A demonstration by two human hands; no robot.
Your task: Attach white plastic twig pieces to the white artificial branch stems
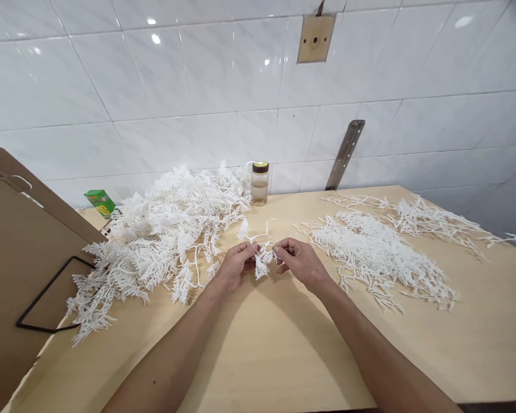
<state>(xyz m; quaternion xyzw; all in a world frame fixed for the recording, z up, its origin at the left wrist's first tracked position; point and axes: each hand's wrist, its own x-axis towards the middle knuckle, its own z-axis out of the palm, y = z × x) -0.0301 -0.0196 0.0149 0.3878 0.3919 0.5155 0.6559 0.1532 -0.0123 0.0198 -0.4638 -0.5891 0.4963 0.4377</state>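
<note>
Your left hand (235, 265) and right hand (301, 261) pinch a white plastic sprig (262, 267), ten-o'clock's bushy white heap (165, 229) seemingly remaining, three-o'clock's flat white pile (380, 252) apparently done.

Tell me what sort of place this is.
Probably an indoor work area: a pale, wood-coloured table stands by a glossy, white tiled wall, and a large heap of white, feathery, branching sprigs lies on it.

The left hand (235, 268) and right hand (303, 263) partly hide a white sprig (262, 267); brown cardboard (30, 246) is cut off at the left edge.
</note>
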